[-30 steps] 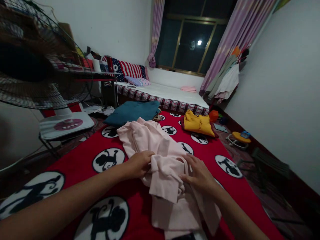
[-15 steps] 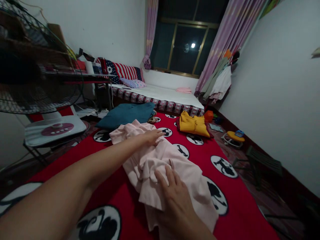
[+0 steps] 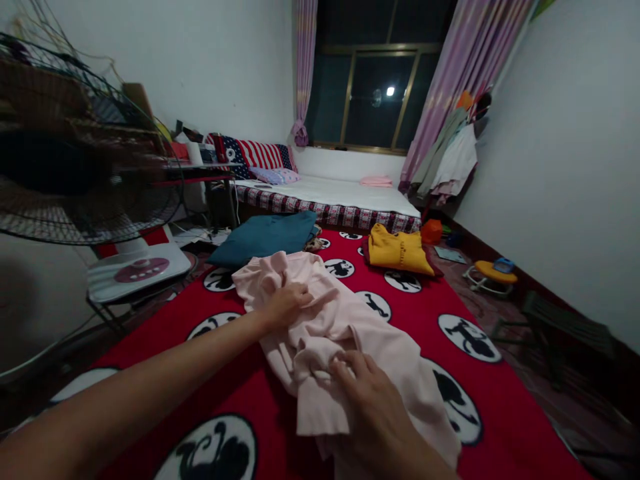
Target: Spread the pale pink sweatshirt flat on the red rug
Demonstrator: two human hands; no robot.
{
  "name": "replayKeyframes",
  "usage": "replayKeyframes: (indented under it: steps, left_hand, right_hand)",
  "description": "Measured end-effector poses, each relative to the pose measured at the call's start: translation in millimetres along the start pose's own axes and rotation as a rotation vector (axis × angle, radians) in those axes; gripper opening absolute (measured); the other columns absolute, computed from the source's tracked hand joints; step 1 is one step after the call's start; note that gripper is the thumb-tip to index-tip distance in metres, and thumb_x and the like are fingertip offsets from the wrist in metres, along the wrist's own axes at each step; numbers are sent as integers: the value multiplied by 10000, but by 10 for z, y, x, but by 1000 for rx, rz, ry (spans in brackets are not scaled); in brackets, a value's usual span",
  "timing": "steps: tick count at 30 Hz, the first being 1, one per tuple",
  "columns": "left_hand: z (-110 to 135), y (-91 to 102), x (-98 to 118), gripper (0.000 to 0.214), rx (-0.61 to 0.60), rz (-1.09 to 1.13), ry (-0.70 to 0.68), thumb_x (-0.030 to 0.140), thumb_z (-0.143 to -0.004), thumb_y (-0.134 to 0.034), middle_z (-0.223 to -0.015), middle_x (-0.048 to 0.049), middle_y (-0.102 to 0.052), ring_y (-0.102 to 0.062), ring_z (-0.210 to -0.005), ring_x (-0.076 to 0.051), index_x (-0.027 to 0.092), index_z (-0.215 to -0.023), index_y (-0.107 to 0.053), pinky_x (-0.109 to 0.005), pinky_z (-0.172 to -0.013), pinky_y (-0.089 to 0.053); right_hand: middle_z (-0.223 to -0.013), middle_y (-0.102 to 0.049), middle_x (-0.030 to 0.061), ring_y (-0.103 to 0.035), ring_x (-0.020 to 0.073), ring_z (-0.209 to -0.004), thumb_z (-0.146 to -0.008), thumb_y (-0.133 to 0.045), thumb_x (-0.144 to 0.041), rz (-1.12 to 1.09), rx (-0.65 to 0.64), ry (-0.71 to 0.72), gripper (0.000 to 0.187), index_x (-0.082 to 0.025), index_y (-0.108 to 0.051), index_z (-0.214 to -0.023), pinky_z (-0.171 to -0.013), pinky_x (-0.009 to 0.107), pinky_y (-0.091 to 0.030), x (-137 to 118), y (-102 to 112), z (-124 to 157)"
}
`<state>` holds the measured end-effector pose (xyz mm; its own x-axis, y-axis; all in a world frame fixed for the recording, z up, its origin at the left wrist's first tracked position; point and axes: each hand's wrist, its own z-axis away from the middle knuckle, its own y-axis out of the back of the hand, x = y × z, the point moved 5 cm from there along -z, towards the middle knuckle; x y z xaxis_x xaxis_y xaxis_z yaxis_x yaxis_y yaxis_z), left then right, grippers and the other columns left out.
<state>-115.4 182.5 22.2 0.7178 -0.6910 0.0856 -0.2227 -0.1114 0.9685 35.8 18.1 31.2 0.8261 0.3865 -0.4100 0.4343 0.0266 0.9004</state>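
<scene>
Pink garment [image 3: 345, 320] spread crumpled on red blanket [image 3: 430, 313] with black-and-white round animal motifs. Long axis runs from far left, near the teal cloth, toward near right, ending under the right hand; far end bunched and wrinkled, near end folded over in layers.

Left hand [image 3: 286, 303] reaches out along a bare forearm and rests on the far part of the garment, fingers curled narrow, pinching a fold of the pink fabric. Right hand [image 3: 373, 397] sits on the near end, fingers bent and close together, fingertips gripping a bunched ridge of the same fabric. Hands apart, both on the garment.

No open containers in view; nothing seen held inside anything.

Teal folded cloth [image 3: 265, 237] lies just beyond the garment's far end, at the blanket's far left edge. Yellow garment [image 3: 399, 250] lies folded on the blanket at far right, well apart from the pink one. Behind both, a low bed [image 3: 345, 193] with a white sheet and checked border; striped and starred pillow [image 3: 253, 153] at its head, small pink item on the sheet near the window. Standing fan [image 3: 75, 173] close at left, cage blurred, white base with red control panel below. Clothes hang by the pink curtain [image 3: 460, 87] at right. Small yellow stool [image 3: 491, 272] on the floor beside the right wall.
</scene>
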Motion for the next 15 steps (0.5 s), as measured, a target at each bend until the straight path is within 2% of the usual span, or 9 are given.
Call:
replayKeyframes:
  steps: [2,4,5,7,9,10,12,15]
  left_hand:
    - [365,98,-58,141,-20,-8,1,101,-801,-485,-914,-73,-600,-580,-839,-193,171,-815,-606,-282,-760,-448]
    - [718,226,-178,151,-72,-1,43,83,-697,-489,-870,-66,-617,-589,-806,-200,180,-755,-589,-285,-729,-443]
    - [880,287,-268,144,-116,1,97,94,-659,-488,-820,-57,-624,-594,-783,-206,187,-714,-584,-287,-709,-440]
    - [1169,375,-506,100,-247,3,287,133,-598,-491,-675,-40,-611,-594,-688,-217,195,-612,-568,-290,-632,-424]
    - [1382,414,-757,69,-372,45,505,172,-553,-495,-561,-33,-581,-579,-594,-223,194,-524,-554,-282,-550,-393]
    - [1439,423,-858,79,-395,101,588,196,-549,-498,-551,-31,-587,-581,-581,-225,194,-520,-572,-275,-525,-385]
    - [1433,444,-997,170,-311,260,677,276,-588,-509,-624,-27,-643,-611,-637,-230,192,-617,-654,-262,-529,-406]
    - [1263,474,-1063,403,-45,444,705,472,-699,-485,-834,-30,-712,-640,-781,-233,186,-872,-710,-260,-612,-463]
  right_hand:
    - [-1253,-590,55,-565,297,-1088,-564,-819,-389,-145,-116,30,671,-313,-602,-1195,-881,389,-479,89,173,2]
    - [-1179,-645,42,-613,269,-1007,-608,-782,-459,-349,-196,-15,617,-306,-622,-1184,-824,354,-501,289,335,-87]
    - [-1129,-670,47,-629,258,-967,-657,-736,-483,-445,-191,-61,542,-279,-646,-1152,-792,342,-509,426,403,-174]
    - [-1032,-700,70,-643,255,-926,-742,-634,-505,-522,-77,-135,415,-211,-693,-1028,-773,345,-508,726,502,-421]
    - [-1027,-699,97,-636,263,-954,-753,-621,-472,-413,70,-174,395,-170,-694,-997,-828,361,-490,980,523,-712]
    - [-1062,-688,114,-626,268,-988,-752,-631,-443,-333,103,-184,401,-153,-684,-1023,-857,366,-477,1062,490,-859]
    - [-1151,-649,144,-602,278,-1050,-739,-662,-400,-188,115,-207,470,-129,-642,-1123,-891,367,-457,1137,372,-1134]
    - [-1211,-616,156,-590,281,-1072,-746,-672,-467,-71,50,-237,614,-137,-556,-1250,-887,367,-450,1058,140,-1450]
